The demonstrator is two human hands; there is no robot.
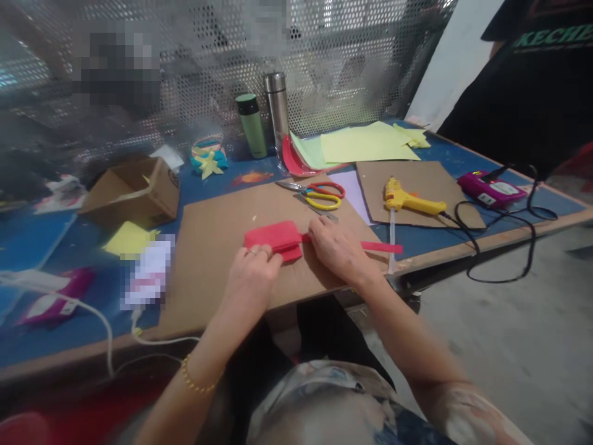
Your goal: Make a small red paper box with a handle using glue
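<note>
A folded piece of red paper [272,233] lies on a brown cardboard sheet [208,247]. My left hand [254,269], wearing a ring, presses and pinches its lower edge with curled fingers. To its right, my right hand [336,247] has its fingers closed down on a narrow red paper strip [382,247]. One end of the strip reaches the folded paper; the other sticks out to the right past the hand. Part of the strip is hidden beneath that hand. Just beyond my hands lie scissors with red and yellow handles [327,196].
A yellow glue gun [412,201] rests on smaller cardboard, its black cord running to a purple device [492,188]. Coloured sheets [370,142], a green bottle [252,127] and a steel flask [278,105] stand behind. At left is a cardboard box [134,198]. A person [542,93] is at right.
</note>
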